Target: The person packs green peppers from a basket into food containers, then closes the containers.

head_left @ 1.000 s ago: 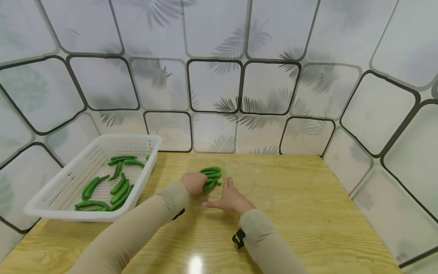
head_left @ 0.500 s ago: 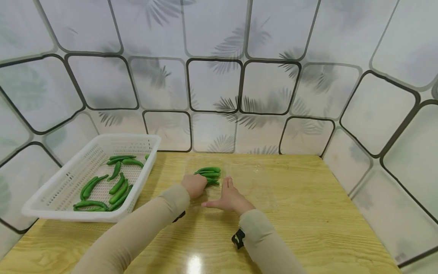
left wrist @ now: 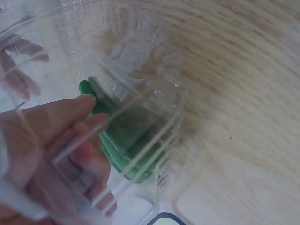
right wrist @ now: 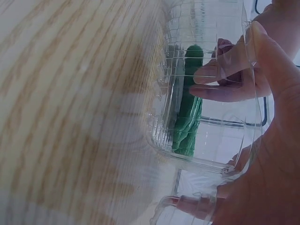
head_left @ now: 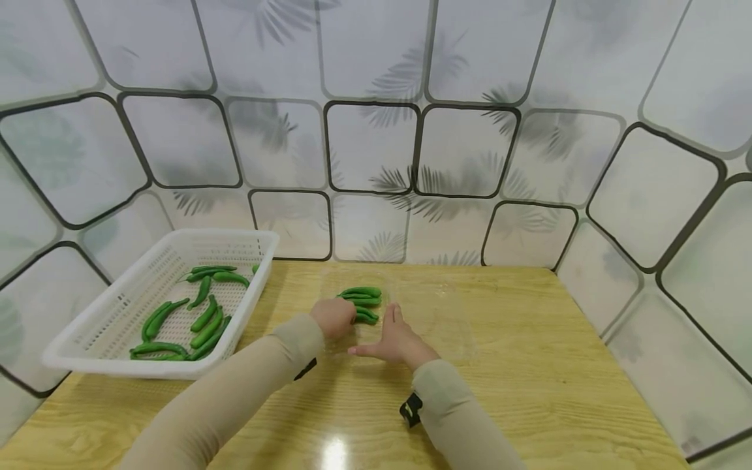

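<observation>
A clear plastic clamshell box (right wrist: 225,161) lies unfolded at the middle of the table, with several green chili peppers (head_left: 362,292) side by side in its left half. My left hand (head_left: 333,318) reaches into that half. Its thumb and fingers pinch the near end of a green chili pepper (left wrist: 97,104), seen through the plastic in the left wrist view. My right hand (head_left: 402,343) spans the box's near right corner, thumb stretched left along the near rim and fingers straight along the fold side. The plastic blurs where its fingertips touch.
A white perforated basket (head_left: 247,313) with several green chili peppers stands on the left of the wooden table (head_left: 540,365). The box's other half (head_left: 435,313) lies flat to the right. A patterned curtain (head_left: 373,143) hangs behind and at both sides.
The peppers by my left fingers have shifted slightly and now lie straighter beside the others. Both hands stay in nearly the same place.
</observation>
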`<state>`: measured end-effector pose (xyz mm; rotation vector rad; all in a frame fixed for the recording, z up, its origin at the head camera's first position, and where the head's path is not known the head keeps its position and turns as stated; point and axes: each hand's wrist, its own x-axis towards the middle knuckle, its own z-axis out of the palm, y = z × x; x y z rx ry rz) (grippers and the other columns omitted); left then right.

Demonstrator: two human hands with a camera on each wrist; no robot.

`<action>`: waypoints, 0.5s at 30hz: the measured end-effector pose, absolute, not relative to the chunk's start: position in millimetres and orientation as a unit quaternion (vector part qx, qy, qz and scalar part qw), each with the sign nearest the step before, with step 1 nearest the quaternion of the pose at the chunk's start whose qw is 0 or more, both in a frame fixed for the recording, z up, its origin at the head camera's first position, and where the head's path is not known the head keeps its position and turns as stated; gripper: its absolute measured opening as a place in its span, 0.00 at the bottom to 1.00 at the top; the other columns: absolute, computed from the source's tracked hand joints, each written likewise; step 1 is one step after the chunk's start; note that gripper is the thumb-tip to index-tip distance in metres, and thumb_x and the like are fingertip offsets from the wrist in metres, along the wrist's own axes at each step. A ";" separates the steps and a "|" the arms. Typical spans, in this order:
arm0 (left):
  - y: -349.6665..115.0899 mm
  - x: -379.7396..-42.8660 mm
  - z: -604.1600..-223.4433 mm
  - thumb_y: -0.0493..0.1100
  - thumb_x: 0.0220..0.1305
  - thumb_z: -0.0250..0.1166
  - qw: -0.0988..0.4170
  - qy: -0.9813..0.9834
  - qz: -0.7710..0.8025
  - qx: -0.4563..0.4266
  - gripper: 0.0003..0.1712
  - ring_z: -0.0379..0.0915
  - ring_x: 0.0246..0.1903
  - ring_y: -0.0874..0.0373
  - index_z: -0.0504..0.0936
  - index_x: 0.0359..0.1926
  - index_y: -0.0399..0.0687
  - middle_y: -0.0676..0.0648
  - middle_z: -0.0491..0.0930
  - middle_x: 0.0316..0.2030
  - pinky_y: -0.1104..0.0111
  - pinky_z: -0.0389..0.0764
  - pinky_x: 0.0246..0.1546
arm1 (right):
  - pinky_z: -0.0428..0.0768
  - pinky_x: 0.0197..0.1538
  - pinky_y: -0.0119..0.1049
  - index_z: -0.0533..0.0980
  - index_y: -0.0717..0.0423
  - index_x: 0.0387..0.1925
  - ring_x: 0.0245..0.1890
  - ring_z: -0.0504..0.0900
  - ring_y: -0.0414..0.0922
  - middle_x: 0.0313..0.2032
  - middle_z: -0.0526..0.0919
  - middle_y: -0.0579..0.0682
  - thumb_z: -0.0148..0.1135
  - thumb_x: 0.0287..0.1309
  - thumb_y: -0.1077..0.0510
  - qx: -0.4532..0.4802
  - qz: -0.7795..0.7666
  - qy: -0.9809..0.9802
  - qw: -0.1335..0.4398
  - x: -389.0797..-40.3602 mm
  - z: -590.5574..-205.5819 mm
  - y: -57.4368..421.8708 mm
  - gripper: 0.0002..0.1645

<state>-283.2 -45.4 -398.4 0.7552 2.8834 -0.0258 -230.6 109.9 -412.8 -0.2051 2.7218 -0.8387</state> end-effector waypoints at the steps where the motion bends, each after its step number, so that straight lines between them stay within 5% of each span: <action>1: -46.3 -283.1 -397.8 0.42 0.60 0.64 0.082 0.964 -0.009 0.253 0.13 0.69 0.21 0.62 0.77 0.18 0.50 0.54 0.75 0.19 0.62 0.78 0.29 | 0.59 0.64 0.51 0.33 0.65 0.70 0.68 0.47 0.60 0.70 0.32 0.64 0.64 0.43 0.28 -0.071 -0.289 0.944 0.144 -230.2 -412.6 109.8 0.74; 10: -57.2 -281.8 -374.2 0.40 0.60 0.63 0.089 0.959 0.022 0.269 0.11 0.60 0.18 0.62 0.78 0.21 0.47 0.53 0.70 0.17 0.67 0.65 0.21 | 0.59 0.64 0.51 0.33 0.67 0.70 0.68 0.47 0.60 0.70 0.32 0.65 0.65 0.43 0.30 -0.074 -0.302 0.939 0.147 -227.6 -408.4 110.8 0.74; 13: -64.1 -281.2 -353.8 0.41 0.62 0.63 0.085 0.961 0.050 0.259 0.06 0.71 0.25 0.60 0.83 0.34 0.43 0.50 0.79 0.29 0.66 0.73 0.27 | 0.59 0.64 0.51 0.32 0.67 0.70 0.68 0.47 0.60 0.70 0.32 0.65 0.65 0.43 0.29 -0.076 -0.304 0.938 0.149 -227.3 -407.5 110.7 0.74; 15: -71.4 -282.6 -341.0 0.41 0.63 0.62 0.078 0.962 0.063 0.254 0.11 0.76 0.34 0.55 0.82 0.43 0.40 0.45 0.81 0.38 0.63 0.77 0.34 | 0.59 0.64 0.52 0.33 0.67 0.70 0.68 0.47 0.60 0.70 0.32 0.65 0.65 0.43 0.29 -0.076 -0.302 0.938 0.149 -227.8 -407.8 110.4 0.74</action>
